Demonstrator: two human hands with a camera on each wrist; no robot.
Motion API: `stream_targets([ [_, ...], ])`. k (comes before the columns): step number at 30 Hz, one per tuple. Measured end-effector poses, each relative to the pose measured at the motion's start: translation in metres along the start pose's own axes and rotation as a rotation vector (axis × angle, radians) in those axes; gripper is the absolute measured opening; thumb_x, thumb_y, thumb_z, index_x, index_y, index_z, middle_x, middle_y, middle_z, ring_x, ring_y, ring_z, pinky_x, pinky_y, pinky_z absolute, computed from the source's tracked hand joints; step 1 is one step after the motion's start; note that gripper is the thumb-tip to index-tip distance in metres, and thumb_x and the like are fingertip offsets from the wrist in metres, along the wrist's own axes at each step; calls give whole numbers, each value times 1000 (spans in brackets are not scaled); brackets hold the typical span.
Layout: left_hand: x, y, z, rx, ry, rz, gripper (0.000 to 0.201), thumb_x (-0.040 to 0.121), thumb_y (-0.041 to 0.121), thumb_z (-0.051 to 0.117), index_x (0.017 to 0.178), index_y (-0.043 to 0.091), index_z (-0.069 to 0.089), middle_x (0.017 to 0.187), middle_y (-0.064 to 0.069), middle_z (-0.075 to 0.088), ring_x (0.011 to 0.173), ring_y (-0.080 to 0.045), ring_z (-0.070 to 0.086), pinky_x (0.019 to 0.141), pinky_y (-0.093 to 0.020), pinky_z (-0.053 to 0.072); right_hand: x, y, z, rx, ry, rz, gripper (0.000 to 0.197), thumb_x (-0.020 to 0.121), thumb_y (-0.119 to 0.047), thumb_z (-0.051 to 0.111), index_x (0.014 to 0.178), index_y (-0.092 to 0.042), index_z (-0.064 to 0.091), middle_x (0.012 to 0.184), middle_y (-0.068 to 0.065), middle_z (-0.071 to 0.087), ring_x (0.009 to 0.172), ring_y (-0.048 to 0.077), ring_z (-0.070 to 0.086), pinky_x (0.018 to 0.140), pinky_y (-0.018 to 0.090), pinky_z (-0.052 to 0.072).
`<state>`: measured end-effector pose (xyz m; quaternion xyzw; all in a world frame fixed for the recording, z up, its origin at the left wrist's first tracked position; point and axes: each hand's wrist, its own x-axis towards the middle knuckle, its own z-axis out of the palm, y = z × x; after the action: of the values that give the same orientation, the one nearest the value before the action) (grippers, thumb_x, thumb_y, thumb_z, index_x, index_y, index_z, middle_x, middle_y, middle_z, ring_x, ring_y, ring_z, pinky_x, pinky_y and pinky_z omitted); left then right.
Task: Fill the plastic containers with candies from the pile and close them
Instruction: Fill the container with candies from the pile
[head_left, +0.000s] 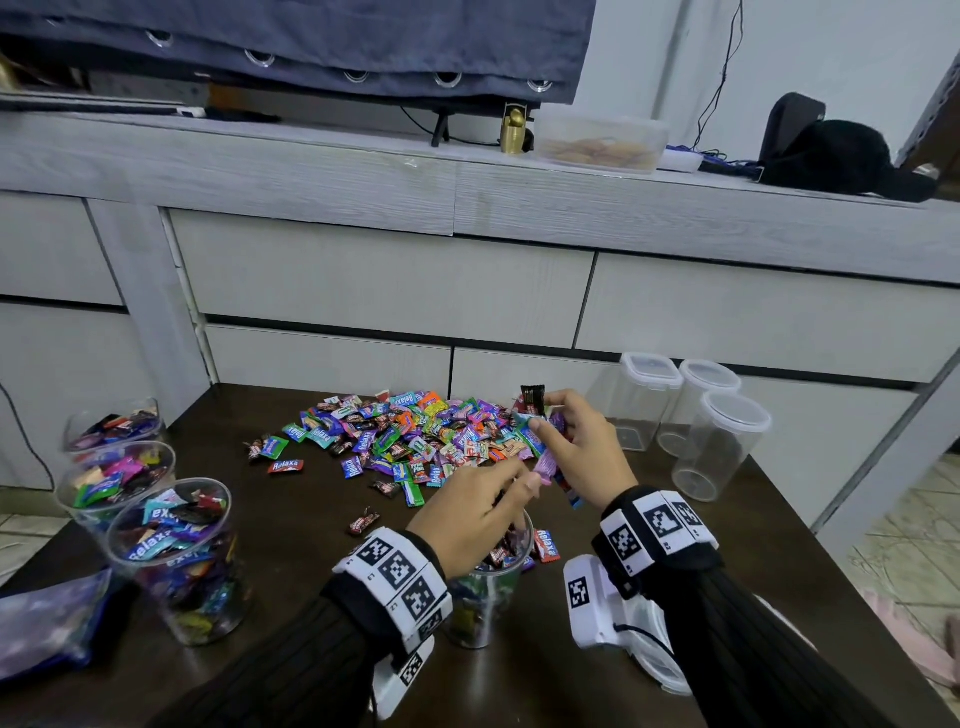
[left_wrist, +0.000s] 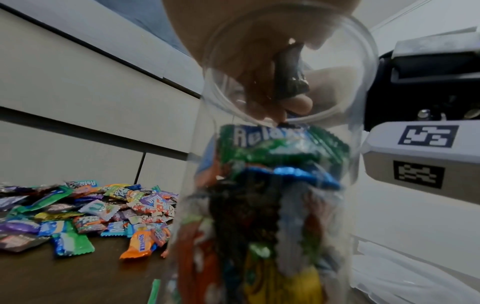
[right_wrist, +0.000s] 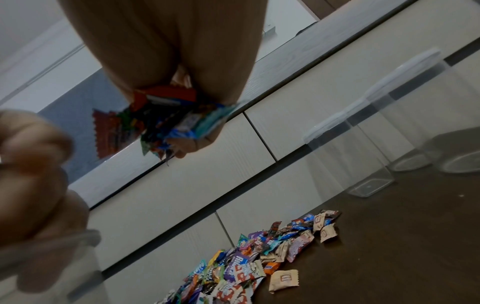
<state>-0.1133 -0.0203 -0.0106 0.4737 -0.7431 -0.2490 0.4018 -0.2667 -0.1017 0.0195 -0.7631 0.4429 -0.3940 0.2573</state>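
Fourth jar being topped up, two-handed feed.

Nearest: clear round plastic jar (head_left: 488, 587), open, nearly full of crinkly foil-wrapped candies. Left hand (head_left: 467, 519) sits over its mouth, fingers pinching a dark wrapper (left_wrist: 291, 80), probably to drop it in. Right hand (head_left: 576, 447) clutches a bunch of wrappers (right_wrist: 166, 123) just above as a ready supply. Behind: loose candy pile (head_left: 410, 436) on dark wooden table (head_left: 779, 571). Left: three filled lidless jars (head_left: 176, 561). Far right: three empty lidded containers (head_left: 722, 441).
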Motion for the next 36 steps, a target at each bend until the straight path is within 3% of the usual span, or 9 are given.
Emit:
stream_targets([
  [3, -4, -3, -1, -77, 35, 22, 66, 84, 83, 23, 104, 28, 55, 70, 2, 70, 67, -13, 68, 71, -44, 55, 2, -5, 2, 61, 29, -2, 27, 92, -24, 60, 116, -12, 53, 100, 10, 66, 92, 23, 65, 79, 45, 54],
  [7, -12, -12, -1, -16, 180, 132, 55, 78, 89, 25, 90, 39, 44, 86, 15, 53, 80, -6, 57, 70, -32, 49, 0, -14, 9, 212, 108, -26, 20, 92, -19, 60, 110, -15, 54, 96, 10, 68, 86, 27, 66, 74, 42, 55],
  [11, -22, -28, -5, 31, 300, 161, 70, 70, 94, 30, 111, 36, 35, 117, 15, 37, 112, -4, 44, 91, -16, 38, -11, -23, 29, 338, 177, -61, 17, 91, -14, 61, 104, -22, 54, 89, 8, 67, 84, 23, 64, 78, 39, 53],
  [14, -32, -38, -7, -80, 177, 55, 90, 57, 96, 44, 131, 52, 15, 142, 15, 25, 136, 4, 31, 102, -4, 29, -25, -26, 50, 354, 184, -109, 20, 91, -12, 62, 101, -28, 54, 93, -5, 64, 90, 13, 63, 85, 37, 52],
  [19, -38, -47, -11, -164, 0, -120, 118, 38, 88, 70, 125, 78, -8, 135, 36, 16, 115, 37, 27, 88, 9, 27, -38, -22, 63, 281, 166, -176, 21, 92, -19, 61, 111, -14, 55, 91, 0, 64, 85, 16, 62, 79, 39, 52],
  [27, -36, -51, -8, -240, -3, -197, 126, 50, 71, 83, 140, 66, -4, 125, 41, 48, 122, 18, 45, 90, 1, 37, -46, -17, 57, 184, 118, -280, 28, 86, -9, 60, 102, -31, 53, 93, -23, 60, 83, -5, 59, 73, 3, 40],
  [30, -36, -50, -9, -202, -15, -181, 126, 51, 70, 83, 142, 63, -4, 138, 46, 32, 131, 16, 36, 106, -11, 34, -52, -15, 57, 164, 36, -252, 30, 84, -14, 58, 95, -40, 46, 86, -20, 60, 80, -4, 60, 70, 4, 42],
  [33, -35, -52, -10, -185, -16, -188, 128, 52, 63, 86, 146, 59, -1, 157, 15, 27, 142, -1, 30, 118, -39, 29, -55, -13, 58, 98, -35, -274, 13, 82, -25, 52, 93, -27, 46, 75, -10, 57, 68, 6, 56, 61, 20, 45],
  [36, -36, -52, -10, -155, -17, -200, 125, 49, 68, 84, 143, 63, 0, 153, 7, 29, 137, 7, 27, 113, -34, 25, -56, -14, 56, 37, -36, -315, 16, 79, -24, 49, 90, -12, 51, 75, 1, 54, 67, 11, 48, 61, 27, 41],
])
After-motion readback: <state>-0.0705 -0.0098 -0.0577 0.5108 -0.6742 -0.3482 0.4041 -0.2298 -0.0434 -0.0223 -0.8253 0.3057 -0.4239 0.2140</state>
